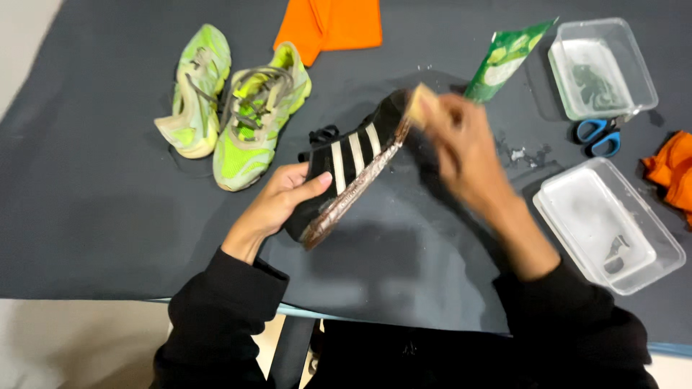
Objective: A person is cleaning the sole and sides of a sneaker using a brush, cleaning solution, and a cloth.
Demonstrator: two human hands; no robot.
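**Black shoe held on edge, pad at its heel**

Black fabric covers the desk (pixel 94 216), and near its middle the left hand (pixel 277 205) grips a black sports shoe with three white stripes and a brownish sole (pixel 353 162) — thumb across the side, fingers hidden behind it. The shoe is tipped on its side, sole edge facing the camera. The right hand (pixel 468 148), blurred, closes around a small tan pad (pixel 422 104) pressed to the heel end of the sole.

To the left lies a pair of neon yellow-green trainers with grey laces (pixel 234 115), side by side, well apart from the hands. An orange cloth (pixel 331 25) lies at the top edge. Right of the hands stand a green pouch (pixel 504 61), two clear plastic tubs (pixel 605 223) and blue-handled scissors (pixel 598 135) — the scissors lie between the tubs.
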